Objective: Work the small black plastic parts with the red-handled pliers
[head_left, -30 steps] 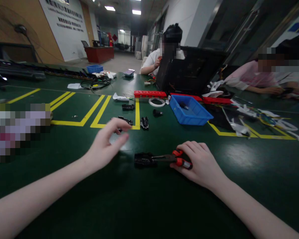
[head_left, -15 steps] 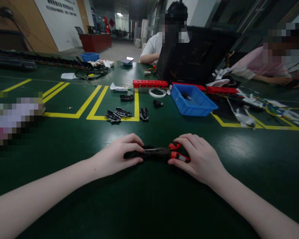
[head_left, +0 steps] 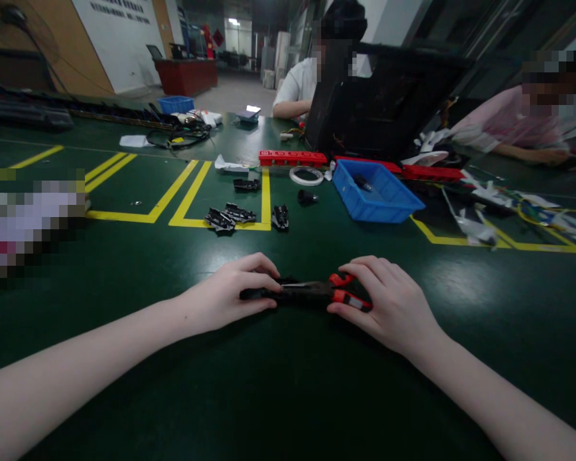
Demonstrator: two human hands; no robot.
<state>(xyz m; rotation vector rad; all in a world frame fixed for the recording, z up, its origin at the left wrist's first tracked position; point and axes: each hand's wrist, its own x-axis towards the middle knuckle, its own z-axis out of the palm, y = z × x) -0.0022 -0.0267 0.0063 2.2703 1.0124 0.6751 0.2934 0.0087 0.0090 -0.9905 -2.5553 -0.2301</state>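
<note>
Pliers (head_left: 314, 290) with red-and-black grips and a dark head lie level over the table in front of me. My right hand (head_left: 397, 306) is closed round their two grips, which stand somewhat apart. My left hand (head_left: 230, 291) pinches a dark, narrow black part (head_left: 252, 294) at the jaw end of the pliers. Its fingers cover much of that part, and I cannot tell where the part ends and the jaws begin. Beyond the hands lie several black plastic pieces (head_left: 219, 219), grouped around the yellow tape lines.
A blue bin (head_left: 379, 200) with a dark item inside stands past my right hand. Near it are a black cylindrical piece (head_left: 308, 197), a white ring (head_left: 306, 175) and red strips (head_left: 292, 157). Two people sit across the green table (head_left: 288, 384), behind a large black panel (head_left: 388, 105).
The view has shifted slightly, so the scene sits a little further right. Both hands keep the same hold on the pliers and the black part.
</note>
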